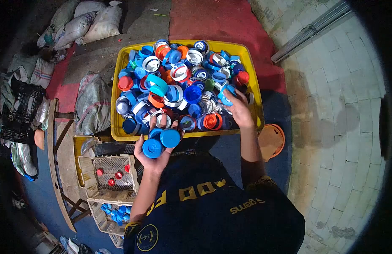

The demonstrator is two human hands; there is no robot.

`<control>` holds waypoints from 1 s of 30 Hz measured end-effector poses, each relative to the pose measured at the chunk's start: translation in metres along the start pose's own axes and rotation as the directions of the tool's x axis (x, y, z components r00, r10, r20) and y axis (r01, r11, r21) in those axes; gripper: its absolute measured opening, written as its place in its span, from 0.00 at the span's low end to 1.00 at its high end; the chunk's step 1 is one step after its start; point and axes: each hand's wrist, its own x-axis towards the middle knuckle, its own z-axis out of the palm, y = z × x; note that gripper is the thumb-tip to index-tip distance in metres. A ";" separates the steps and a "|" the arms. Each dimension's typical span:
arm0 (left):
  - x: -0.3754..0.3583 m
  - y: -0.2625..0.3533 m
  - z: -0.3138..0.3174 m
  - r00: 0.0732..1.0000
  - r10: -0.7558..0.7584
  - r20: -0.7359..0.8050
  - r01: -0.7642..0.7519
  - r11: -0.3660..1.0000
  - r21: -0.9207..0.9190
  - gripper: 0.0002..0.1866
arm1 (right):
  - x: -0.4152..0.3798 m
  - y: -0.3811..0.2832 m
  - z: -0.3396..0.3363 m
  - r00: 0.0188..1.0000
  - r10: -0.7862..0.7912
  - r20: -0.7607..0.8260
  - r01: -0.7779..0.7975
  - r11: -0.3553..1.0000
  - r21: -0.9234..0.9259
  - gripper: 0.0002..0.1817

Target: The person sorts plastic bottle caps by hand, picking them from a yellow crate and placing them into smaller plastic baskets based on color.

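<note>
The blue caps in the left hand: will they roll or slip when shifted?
The blue caps look like round, smooth, probably light plastic, so likely to roll on edge. The left hand holds several stacked loosely, so one may slip off. They look stiff, not fragile.

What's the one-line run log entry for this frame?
left hand: holds blue plastic caps | right hand: reaching into yellow plastic crate of mixed caps, on one blue cap | beige perforated basket: red caps inside

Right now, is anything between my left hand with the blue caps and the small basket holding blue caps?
Nothing visible blocks it. The left hand holds blue caps above the basket of red caps; the basket of blue caps sits beyond it, open-topped.
</note>
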 end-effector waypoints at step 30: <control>0.020 0.012 0.013 0.970 0.242 0.031 -0.238 0.967 -0.092 0.36 | -0.080 0.015 0.142 0.568 -0.242 0.787 0.525 0.842 -0.121 0.27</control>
